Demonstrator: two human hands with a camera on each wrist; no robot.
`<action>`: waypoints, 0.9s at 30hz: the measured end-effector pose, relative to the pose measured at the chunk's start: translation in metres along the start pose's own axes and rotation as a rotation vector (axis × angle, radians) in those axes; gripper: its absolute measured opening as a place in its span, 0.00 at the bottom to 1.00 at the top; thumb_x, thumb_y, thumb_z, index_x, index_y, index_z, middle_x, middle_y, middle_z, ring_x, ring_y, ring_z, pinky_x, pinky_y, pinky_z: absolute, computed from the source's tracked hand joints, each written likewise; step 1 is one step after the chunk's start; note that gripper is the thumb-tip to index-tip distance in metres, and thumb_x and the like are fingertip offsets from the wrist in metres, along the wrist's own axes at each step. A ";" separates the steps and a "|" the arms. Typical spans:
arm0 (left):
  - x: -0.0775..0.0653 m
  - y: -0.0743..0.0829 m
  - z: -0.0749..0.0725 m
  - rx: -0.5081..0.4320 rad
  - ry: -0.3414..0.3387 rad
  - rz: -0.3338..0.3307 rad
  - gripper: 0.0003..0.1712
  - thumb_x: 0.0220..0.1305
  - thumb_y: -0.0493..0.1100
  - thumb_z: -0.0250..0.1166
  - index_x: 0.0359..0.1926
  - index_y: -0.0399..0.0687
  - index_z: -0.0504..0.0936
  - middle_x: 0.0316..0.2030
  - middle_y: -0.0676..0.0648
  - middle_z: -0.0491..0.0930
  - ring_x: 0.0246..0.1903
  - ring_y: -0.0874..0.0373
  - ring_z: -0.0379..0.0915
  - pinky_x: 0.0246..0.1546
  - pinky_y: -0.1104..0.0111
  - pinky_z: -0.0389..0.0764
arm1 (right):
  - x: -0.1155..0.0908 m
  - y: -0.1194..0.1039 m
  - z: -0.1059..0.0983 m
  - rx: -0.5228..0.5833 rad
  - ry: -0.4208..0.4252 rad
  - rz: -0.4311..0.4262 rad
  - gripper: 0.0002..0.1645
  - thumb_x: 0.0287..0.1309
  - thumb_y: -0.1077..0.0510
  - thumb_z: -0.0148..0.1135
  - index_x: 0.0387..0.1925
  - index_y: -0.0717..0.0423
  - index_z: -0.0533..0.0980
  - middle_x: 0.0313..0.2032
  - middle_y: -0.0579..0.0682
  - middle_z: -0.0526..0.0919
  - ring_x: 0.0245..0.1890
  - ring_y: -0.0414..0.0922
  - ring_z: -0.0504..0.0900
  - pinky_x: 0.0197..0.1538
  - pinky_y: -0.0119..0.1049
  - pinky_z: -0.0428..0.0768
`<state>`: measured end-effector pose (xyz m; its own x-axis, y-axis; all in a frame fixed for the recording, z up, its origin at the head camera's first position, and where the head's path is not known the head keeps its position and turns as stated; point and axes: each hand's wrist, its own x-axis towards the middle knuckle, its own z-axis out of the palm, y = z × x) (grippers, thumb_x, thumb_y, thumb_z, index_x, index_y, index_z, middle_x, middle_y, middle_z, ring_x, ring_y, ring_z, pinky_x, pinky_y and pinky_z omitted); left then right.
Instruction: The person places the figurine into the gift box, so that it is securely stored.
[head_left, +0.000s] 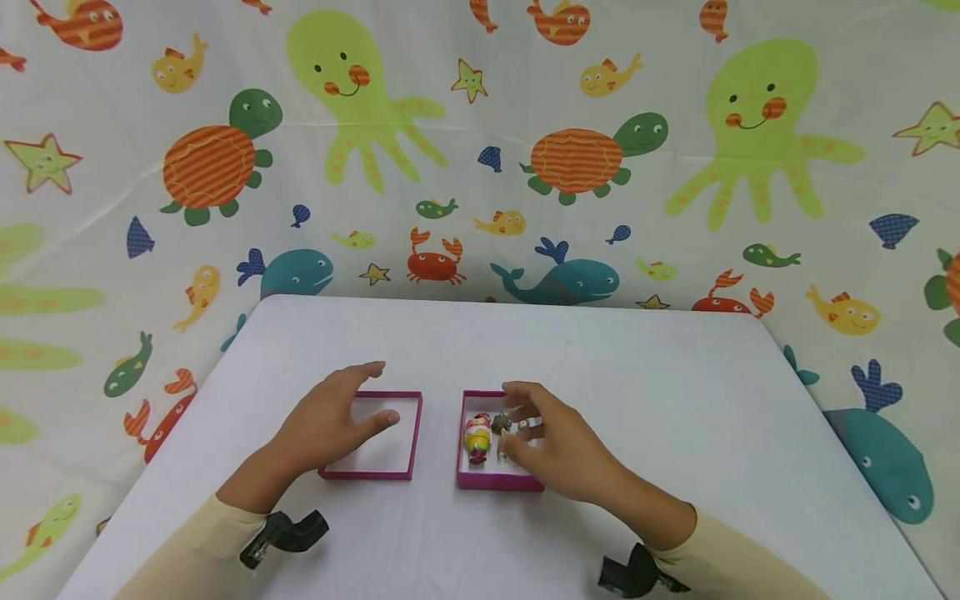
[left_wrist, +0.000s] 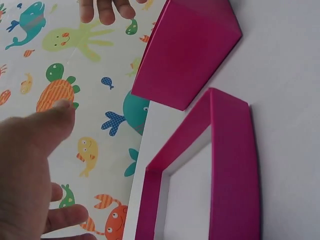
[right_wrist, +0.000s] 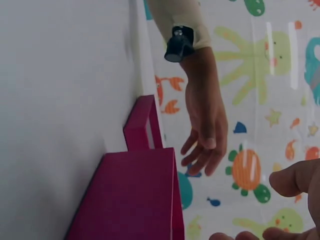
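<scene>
A magenta box (head_left: 500, 482) with a white inside holds small toy figures. One figure (head_left: 477, 438), in yellow, white and dark red, lies at its left side. A second figure (head_left: 502, 423) with a grey-brown top lies beside it, partly hidden by my right hand (head_left: 558, 442). That hand is over the box's right part, thumb and fingers apart; in the right wrist view its thumb (right_wrist: 295, 178) stands off from the fingertips. My left hand (head_left: 330, 421) hovers over a shallow magenta lid (head_left: 412, 437), thumb and fingers spread with nothing between them. It hides the lid's left part.
Both pieces rest on a white table (head_left: 637, 358), side by side with a narrow gap between them. Behind the table hangs a white cloth (head_left: 517, 92) printed with sea animals. A black wrist camera (head_left: 285, 533) sits on the left sleeve, another camera (head_left: 637, 573) on the right.
</scene>
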<state>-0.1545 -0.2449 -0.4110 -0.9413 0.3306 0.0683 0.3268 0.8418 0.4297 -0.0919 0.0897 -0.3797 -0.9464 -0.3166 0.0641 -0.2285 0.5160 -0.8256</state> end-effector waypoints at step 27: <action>0.002 -0.029 -0.015 -0.214 -0.098 -0.412 0.48 0.75 0.70 0.46 0.71 0.31 0.64 0.63 0.25 0.69 0.57 0.31 0.73 0.48 0.43 0.83 | 0.049 -0.048 0.057 0.520 -0.333 0.287 0.44 0.63 0.51 0.70 0.75 0.45 0.60 0.63 0.47 0.74 0.52 0.50 0.85 0.56 0.46 0.83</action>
<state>-0.1675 -0.2754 -0.4096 -0.9730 0.0354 -0.2280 -0.1065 0.8078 0.5797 -0.1141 0.0041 -0.3695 -0.8131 -0.4959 -0.3048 0.2392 0.1928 -0.9516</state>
